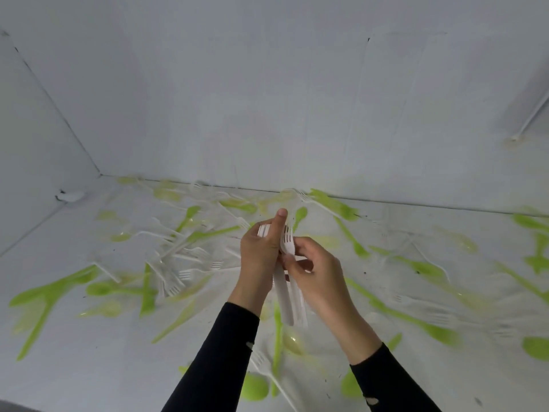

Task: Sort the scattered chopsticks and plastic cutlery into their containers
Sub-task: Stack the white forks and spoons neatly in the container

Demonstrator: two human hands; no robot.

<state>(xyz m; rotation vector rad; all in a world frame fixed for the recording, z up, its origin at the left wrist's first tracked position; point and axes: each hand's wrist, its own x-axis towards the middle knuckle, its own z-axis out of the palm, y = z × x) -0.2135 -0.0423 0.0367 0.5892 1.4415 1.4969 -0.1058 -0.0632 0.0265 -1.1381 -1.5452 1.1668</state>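
A bundle of white plastic forks is held upright above the white surface, tines up and handles hanging down. My left hand grips the bundle near the tines, thumb raised. My right hand pinches the forks from the right side. Around and below them lie scattered cutlery: green plastic knives, green spoons, white forks and pale clear spoons. No container is in view.
The white surface meets white walls at the back and at the left, forming a corner. A thin white rod leans at the upper right. Cutlery lies thickest left of centre and along the right side.
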